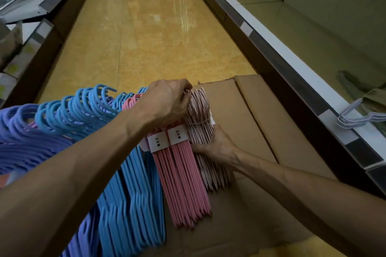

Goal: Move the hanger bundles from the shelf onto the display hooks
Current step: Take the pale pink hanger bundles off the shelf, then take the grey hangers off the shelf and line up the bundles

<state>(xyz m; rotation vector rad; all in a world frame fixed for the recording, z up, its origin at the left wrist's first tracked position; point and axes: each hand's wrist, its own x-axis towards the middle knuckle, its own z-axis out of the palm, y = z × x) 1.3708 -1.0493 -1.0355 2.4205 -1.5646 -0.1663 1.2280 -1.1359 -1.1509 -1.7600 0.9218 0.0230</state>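
My left hand [167, 102] is clamped over the hook end of the pale bundle [200, 131], fingers curled down on the wire tops, while my right hand [215, 144] cups its right edge from beneath, fingers wrapped under and out of sight. The bundle lies on the box [250, 131], touching the pink bundles [183, 173] to its left; blue hangers [129, 183] and purple ones [20, 131] fan out further left. None of it is on a hook yet.

The risk, as I judge it: only a thin tie girds this pale bundle near the neck, so if I lift by one end the wires could splay or slide loose. Those hook tips sit close to the pink ones too; pull up carelessly and they'll likely snag and drag a neighbour along.

The box is shut, flaps closed, so what's inside I can't tell. The shelf [313, 37] on the right is nearly bare, just a few white hangers [355, 117] at its near edge.
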